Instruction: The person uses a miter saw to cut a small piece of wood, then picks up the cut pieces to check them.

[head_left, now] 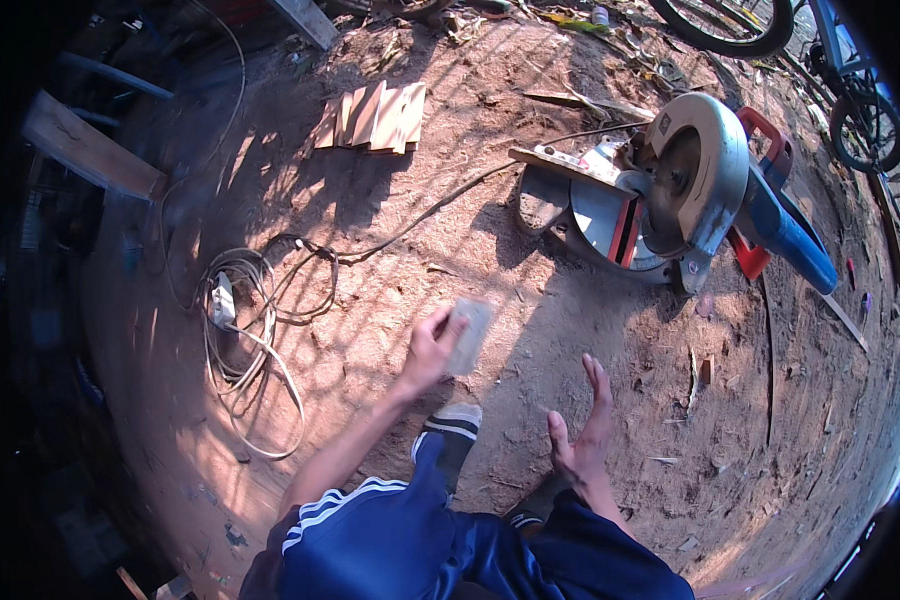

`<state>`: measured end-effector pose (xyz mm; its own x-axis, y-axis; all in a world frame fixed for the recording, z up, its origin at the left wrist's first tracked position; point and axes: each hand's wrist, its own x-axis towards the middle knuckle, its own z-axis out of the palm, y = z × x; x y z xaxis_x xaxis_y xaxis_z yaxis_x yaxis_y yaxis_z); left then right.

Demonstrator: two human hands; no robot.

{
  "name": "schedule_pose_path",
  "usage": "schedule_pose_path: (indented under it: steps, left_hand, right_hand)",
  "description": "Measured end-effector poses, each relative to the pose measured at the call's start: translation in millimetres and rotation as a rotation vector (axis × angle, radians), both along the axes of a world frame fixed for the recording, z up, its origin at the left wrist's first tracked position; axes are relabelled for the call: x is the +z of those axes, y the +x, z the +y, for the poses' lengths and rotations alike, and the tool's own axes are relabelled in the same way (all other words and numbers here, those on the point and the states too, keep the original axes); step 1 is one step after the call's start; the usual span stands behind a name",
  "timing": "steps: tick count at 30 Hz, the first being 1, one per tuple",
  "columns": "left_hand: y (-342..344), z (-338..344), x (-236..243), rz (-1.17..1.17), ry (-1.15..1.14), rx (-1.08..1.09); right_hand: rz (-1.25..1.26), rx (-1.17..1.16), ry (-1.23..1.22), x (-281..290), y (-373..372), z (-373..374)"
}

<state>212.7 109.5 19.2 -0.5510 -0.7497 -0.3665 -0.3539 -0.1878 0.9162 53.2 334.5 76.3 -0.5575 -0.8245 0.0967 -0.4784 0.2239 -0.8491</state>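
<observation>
My left hand (432, 350) is closed on a flat, greyish rectangular piece (472, 335), held above the dirt in front of my left foot. Motion blurs the piece a little, and I cannot make out its material. Over by my right knee, my right hand (585, 440) holds nothing; its thumb stands apart from the fingers. Beyond it to the right, a miter saw (690, 180) with a round blade guard and a blue handle rests on the ground.
Several thin wooden boards (372, 118) lie stacked at the far left of centre. A coiled cable (270, 350) with a white socket block (222, 302) sits to my left. From the saw, a dark cord (450, 198) runs toward the coil. A bicycle wheel (750, 45) shows at the far right.
</observation>
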Motion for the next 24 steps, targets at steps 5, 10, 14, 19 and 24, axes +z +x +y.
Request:
schedule_pose_path:
  steps: [5,10,14,19,24]
  left_hand:
    - [22.2,-140.1,-3.9,-0.079,0.164,0.268]
    - [50.5,-203.3,7.7,-0.086,0.052,0.061]
    - [50.8,-184.8,2.1,-0.038,0.027,-0.065]
    - [51.2,-140.5,-19.2,-0.169,-0.059,-0.106]
    - [54.4,-108.5,-24.3,-0.077,-0.256,-0.121]
  right_hand:
    - [-0.097,-0.115,0.139,-17.4,-2.5,5.3]
    - [-0.04,-0.116,0.208,-25.1,1.9,10.7]
    - [-0.041,-0.15,0.185,-28.0,6.3,9.6]
    - [-0.034,-0.156,0.183,-31.2,9.0,5.7]
    - [-0.022,-0.152,0.17,-34.4,7.8,5.3]
